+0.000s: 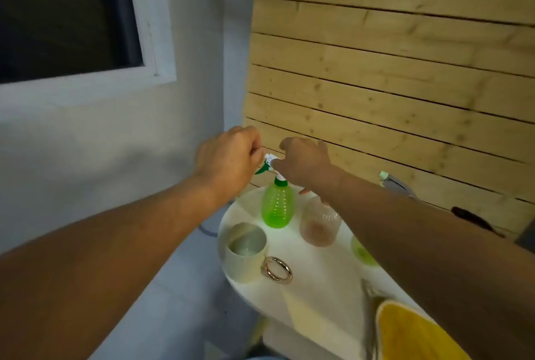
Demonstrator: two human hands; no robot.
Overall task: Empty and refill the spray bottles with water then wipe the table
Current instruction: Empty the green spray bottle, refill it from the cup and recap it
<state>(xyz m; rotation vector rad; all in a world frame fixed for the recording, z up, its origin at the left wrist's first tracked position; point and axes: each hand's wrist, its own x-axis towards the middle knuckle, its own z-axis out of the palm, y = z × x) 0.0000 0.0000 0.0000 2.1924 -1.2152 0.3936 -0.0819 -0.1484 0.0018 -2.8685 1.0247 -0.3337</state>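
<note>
Pine-slat wall behind the white tabletop (318, 278): your left hand (228, 160) and right hand (304, 163) both pinch the spray head of the green spray bottle (278, 209), standing upright near the back edge. No lettering is legible.

Dim, soft, wide-angle edge distortion

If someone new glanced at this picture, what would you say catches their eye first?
Both hands, left hand and right hand, meet at the spray head of the bright green spray bottle standing at the far end of the white table. Beside it stand a clear pinkish bottle and a pale cup; a yellow cloth lies nearest.
</note>
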